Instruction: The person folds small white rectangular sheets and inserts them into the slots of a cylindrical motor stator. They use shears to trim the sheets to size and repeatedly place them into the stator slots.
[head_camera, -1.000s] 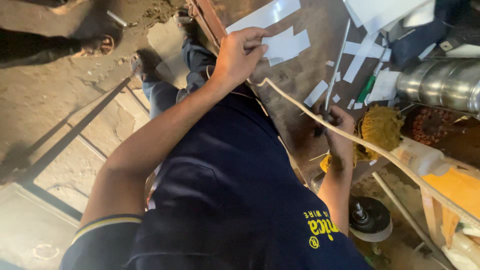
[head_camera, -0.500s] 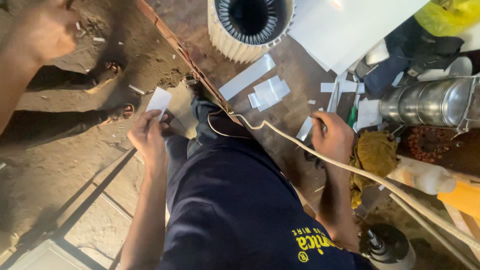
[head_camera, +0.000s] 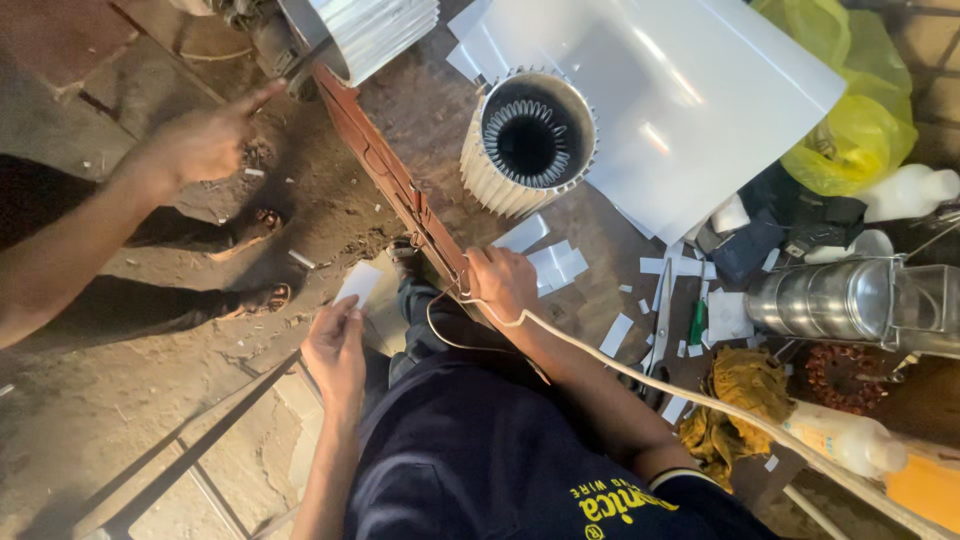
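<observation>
Pinching thin white paper slip (head_camera: 359, 283)

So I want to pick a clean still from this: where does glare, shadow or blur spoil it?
Head view: glare washes out the white sheet; the finned motor housing is sharp, its bore dark; the left hand holding a paper slip is well lit; the right hand is sharp; the lower corners fall into shadow.

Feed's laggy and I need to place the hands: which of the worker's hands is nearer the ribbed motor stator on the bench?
The right hand. It rests at the bench edge just below the ribbed stator. The left hand is farther off, down-left over the floor, pinching a small white paper piece.
</observation>
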